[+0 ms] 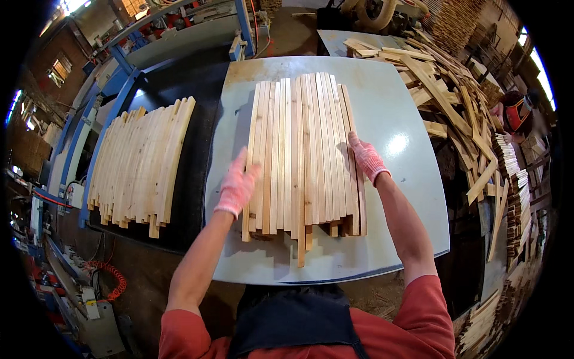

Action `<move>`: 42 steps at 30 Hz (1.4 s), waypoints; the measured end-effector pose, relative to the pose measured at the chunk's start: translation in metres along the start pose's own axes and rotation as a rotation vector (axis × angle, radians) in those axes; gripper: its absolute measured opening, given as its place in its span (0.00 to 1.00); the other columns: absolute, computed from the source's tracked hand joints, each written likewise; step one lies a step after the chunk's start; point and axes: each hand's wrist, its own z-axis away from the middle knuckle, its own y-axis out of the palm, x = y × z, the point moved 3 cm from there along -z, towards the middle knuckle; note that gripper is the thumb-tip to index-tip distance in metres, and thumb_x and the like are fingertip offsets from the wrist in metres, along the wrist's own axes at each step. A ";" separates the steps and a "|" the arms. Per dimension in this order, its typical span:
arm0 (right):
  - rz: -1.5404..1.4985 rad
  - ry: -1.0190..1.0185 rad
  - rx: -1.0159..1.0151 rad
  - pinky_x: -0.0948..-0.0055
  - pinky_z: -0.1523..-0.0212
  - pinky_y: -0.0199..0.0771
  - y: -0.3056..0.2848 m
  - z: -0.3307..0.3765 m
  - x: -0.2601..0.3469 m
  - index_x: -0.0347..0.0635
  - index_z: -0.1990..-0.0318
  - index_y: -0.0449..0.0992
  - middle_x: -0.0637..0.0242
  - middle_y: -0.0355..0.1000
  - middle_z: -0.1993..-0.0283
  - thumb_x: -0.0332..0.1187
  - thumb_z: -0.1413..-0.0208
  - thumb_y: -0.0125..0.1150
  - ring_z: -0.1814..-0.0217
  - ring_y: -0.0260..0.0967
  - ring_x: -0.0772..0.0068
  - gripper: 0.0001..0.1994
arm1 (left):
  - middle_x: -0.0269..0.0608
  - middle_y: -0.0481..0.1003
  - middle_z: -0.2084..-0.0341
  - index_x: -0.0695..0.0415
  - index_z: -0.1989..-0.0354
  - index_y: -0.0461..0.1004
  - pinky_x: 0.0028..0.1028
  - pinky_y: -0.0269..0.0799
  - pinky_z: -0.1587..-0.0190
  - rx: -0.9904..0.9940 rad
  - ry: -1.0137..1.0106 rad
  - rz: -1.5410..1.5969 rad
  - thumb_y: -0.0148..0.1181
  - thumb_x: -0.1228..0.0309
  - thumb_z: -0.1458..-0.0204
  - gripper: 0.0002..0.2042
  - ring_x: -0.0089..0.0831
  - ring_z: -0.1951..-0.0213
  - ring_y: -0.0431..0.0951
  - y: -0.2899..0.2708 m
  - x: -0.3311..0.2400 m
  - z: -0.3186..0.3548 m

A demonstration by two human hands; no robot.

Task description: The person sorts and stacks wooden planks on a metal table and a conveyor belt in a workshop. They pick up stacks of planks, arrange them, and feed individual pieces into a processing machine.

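Note:
A bundle of long, narrow wooden strips (299, 155) lies side by side on a pale grey tabletop (406, 197). Their ends are uneven, and one strip juts out toward me at the near end; more wood shows underneath. My left hand (237, 184), in a pink-and-white knit glove, is at the bundle's left edge with fingers stretched and spread. On the opposite side my right hand (366, 157), gloved the same way, rests against the outermost strip, its fingers extended along the edge. Neither hand is wrapped around a strip.
Left of the table, a second group of strips (143, 164) lies on a black belt surface (194, 149) beneath a blue machine frame (125, 60). A heap of loose offcuts (442, 96) fills the far right. A red coiled hose (113, 281) hangs at lower left.

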 end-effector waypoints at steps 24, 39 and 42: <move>-0.201 -0.120 0.027 0.64 0.27 0.62 0.006 0.003 -0.025 0.39 0.28 0.70 0.54 0.75 0.32 0.64 0.29 0.46 0.28 0.69 0.56 0.38 | 0.58 0.49 0.21 0.41 0.22 0.61 0.49 0.55 0.23 0.312 0.137 -0.910 0.78 0.46 0.61 0.52 0.64 0.24 0.55 -0.007 -0.095 0.113; -0.182 -0.172 0.000 0.63 0.28 0.63 0.008 0.001 -0.022 0.38 0.29 0.71 0.53 0.76 0.33 0.63 0.28 0.45 0.30 0.70 0.55 0.37 | 0.54 0.45 0.19 0.40 0.19 0.51 0.46 0.62 0.27 0.082 -0.233 -0.898 0.70 0.45 0.49 0.50 0.55 0.27 0.62 0.013 -0.106 0.023; -0.214 -0.179 -0.025 0.64 0.29 0.64 0.007 0.000 -0.027 0.37 0.30 0.71 0.53 0.75 0.33 0.62 0.28 0.46 0.30 0.70 0.57 0.37 | 0.50 0.45 0.18 0.38 0.18 0.49 0.45 0.63 0.28 0.052 -0.289 -0.922 0.71 0.47 0.51 0.52 0.54 0.27 0.63 0.018 -0.111 0.006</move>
